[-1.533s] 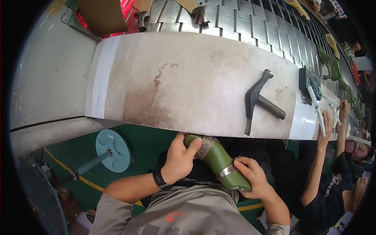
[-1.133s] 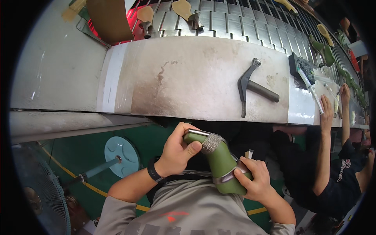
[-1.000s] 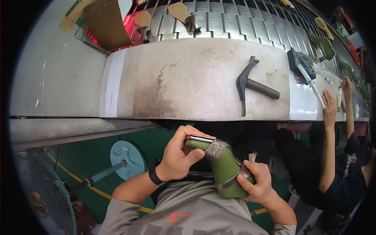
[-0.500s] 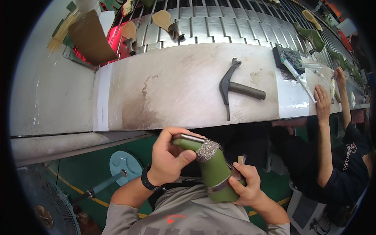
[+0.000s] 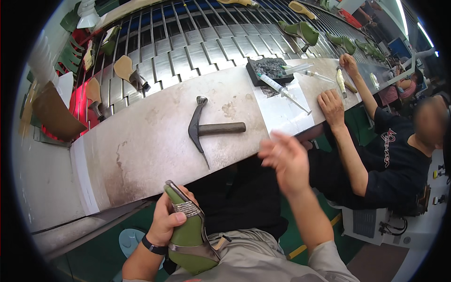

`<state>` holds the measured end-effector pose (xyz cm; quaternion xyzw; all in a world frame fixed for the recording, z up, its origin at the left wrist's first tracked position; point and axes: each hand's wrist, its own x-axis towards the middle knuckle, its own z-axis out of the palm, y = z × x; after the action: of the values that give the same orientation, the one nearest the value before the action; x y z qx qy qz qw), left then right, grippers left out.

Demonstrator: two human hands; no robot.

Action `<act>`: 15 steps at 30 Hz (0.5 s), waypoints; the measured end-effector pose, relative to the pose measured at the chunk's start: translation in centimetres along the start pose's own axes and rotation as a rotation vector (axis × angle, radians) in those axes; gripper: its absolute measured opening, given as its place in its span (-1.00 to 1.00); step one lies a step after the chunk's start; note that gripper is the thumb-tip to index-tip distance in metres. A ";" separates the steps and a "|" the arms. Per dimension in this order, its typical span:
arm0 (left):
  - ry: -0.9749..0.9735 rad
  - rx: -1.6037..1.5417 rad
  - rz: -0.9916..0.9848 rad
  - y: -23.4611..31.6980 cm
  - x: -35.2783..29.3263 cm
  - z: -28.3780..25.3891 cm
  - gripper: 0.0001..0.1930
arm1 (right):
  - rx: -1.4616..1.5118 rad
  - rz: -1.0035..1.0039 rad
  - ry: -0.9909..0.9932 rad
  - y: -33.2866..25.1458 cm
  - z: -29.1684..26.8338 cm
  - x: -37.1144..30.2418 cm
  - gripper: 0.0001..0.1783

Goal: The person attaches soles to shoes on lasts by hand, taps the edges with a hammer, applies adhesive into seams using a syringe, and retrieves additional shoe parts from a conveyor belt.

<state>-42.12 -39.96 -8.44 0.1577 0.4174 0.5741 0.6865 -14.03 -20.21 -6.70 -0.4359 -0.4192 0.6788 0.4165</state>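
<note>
My left hand (image 5: pixel 163 218) is closed around the front of a high-heeled sandal (image 5: pixel 185 246) on a green shoe last, at the table's near edge. Glittery silver strapping crosses the front, and a dark metallic strap goes round the rear. A small heel juts toward my shirt. Raised over the bench edge, my right hand (image 5: pixel 290 167) is slightly blurred, its fingers apart and nothing seen in them. Nearest to it are a white sheet (image 5: pixel 300 101) and a large syringe (image 5: pixel 282 91). A shoemaker's hammer (image 5: pixel 221 128) with a wooden handle lies on the bench, left of that hand.
Behind the bench (image 5: pixel 159 136) runs a slatted metal conveyor (image 5: pixel 174 51) carrying tan heeled soles (image 5: pixel 124 68) and green lasts (image 5: pixel 300 30). A black tray of dark granules (image 5: pixel 256 77) sits by the syringe. A co-worker's hands (image 5: pixel 332 107) rest at the right.
My right hand has left the shoe and moved up over the bench edge. My left hand keeps the shoe, now turned more upright. The view has swung to the right.
</note>
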 end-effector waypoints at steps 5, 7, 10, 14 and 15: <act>-0.003 0.031 -0.192 -0.9 1.1 -0.2 -0.37 | 0.117 -0.101 -0.288 -4.4 -2.9 10.5 -0.07; -0.012 0.126 -0.205 -0.1 1.4 0.4 -0.44 | 0.034 -0.094 -0.445 -6.0 -2.4 11.3 -0.06; -0.029 0.120 -0.207 0.6 1.4 0.9 -0.44 | -0.215 -0.095 -0.481 -7.3 -1.4 9.8 0.10; 0.000 0.045 -0.196 0.5 0.7 0.6 -0.41 | -0.289 -0.138 -0.654 -4.4 3.0 1.1 0.56; -0.004 0.034 -0.206 0.5 0.8 0.7 -0.41 | -0.299 -0.195 -0.772 -3.9 3.5 -1.3 0.43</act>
<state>-41.97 -38.86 -7.97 0.1269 0.4398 0.4931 0.7398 -16.17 -20.97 -1.82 -0.1635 -0.6776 0.6814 0.2231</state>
